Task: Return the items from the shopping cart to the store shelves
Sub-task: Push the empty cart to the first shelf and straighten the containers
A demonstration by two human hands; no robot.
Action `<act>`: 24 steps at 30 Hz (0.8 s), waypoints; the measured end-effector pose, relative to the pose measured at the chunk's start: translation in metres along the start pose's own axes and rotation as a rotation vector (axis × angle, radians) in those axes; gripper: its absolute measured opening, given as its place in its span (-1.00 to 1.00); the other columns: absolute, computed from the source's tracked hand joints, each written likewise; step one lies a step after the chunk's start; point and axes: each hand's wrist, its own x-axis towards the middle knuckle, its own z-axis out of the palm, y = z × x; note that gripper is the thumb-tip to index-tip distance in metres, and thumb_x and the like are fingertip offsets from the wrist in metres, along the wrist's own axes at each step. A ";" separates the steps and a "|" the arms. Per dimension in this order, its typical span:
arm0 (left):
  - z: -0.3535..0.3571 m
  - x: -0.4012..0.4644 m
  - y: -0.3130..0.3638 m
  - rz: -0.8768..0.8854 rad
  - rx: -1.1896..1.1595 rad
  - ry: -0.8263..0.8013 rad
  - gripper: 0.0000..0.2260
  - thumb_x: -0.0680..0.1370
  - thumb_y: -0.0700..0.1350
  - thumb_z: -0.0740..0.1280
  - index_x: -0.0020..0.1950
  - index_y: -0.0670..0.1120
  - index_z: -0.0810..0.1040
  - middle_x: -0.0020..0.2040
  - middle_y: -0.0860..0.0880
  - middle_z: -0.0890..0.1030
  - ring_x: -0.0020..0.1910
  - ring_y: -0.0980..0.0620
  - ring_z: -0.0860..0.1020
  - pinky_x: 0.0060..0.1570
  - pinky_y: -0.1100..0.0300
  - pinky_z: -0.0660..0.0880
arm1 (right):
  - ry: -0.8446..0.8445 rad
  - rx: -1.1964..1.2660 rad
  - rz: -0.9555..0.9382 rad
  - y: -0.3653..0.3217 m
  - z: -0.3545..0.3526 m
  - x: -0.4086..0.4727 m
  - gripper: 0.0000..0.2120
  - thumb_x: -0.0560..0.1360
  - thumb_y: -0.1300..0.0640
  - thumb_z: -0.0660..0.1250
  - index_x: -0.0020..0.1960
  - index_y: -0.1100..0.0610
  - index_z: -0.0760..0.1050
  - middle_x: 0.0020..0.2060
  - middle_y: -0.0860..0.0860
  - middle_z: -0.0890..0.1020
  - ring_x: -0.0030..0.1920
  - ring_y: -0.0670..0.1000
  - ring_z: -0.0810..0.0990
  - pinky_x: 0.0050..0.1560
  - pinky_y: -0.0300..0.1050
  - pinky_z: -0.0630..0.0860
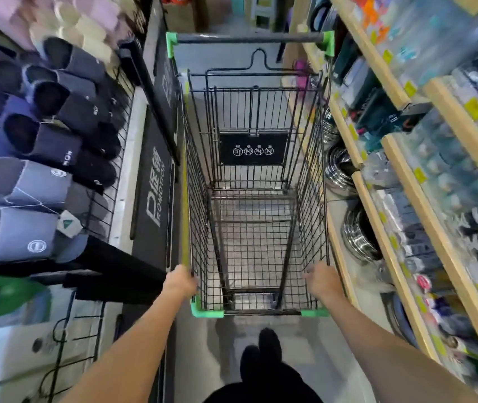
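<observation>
A black wire shopping cart (256, 199) with green corner caps stands in the aisle in front of me, its basket holding nothing I can see. My left hand (181, 280) grips the near left rim of the cart. My right hand (320, 279) grips the near right rim. The cart's push bar (249, 38) is at the far end, away from me.
Slippers (42, 126) hang on a wire rack at the left, beside a black promotion sign (156, 187). Wooden shelves (400, 175) with packaged goods and steel bowls (357, 231) line the right. The grey floor runs ahead past the cart; the aisle is narrow.
</observation>
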 end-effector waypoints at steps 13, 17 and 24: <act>-0.022 0.103 0.052 -0.023 0.353 -0.038 -0.89 0.62 -0.25 0.18 0.10 -0.18 0.46 0.15 -0.20 0.60 0.15 -0.20 0.60 0.07 0.05 0.51 | 0.130 -0.160 0.099 -0.015 -0.022 0.121 -0.92 0.52 0.39 0.31 -0.10 0.26 0.53 -0.23 0.08 0.57 -0.25 0.06 0.59 -0.24 -0.08 0.62; -0.052 0.140 0.093 -0.043 0.391 -0.061 -0.82 0.62 -0.21 0.19 0.21 -0.17 0.45 0.18 -0.17 0.60 0.18 -0.18 0.59 0.10 0.06 0.50 | 0.135 -0.122 0.087 -0.041 -0.046 0.168 -0.90 0.53 0.39 0.30 0.00 0.29 0.56 -0.31 0.01 0.53 -0.32 0.05 0.58 -0.33 -0.11 0.60; -0.117 0.243 0.182 -0.035 0.247 -0.067 -0.83 0.54 -0.14 0.38 0.08 -0.14 0.48 0.07 -0.15 0.67 0.05 -0.17 0.65 0.10 -0.04 0.61 | 0.156 -0.044 0.103 -0.111 -0.107 0.293 -0.89 0.58 0.26 0.32 -0.05 0.28 0.58 -0.25 0.13 0.62 -0.26 0.11 0.61 -0.40 -0.11 0.50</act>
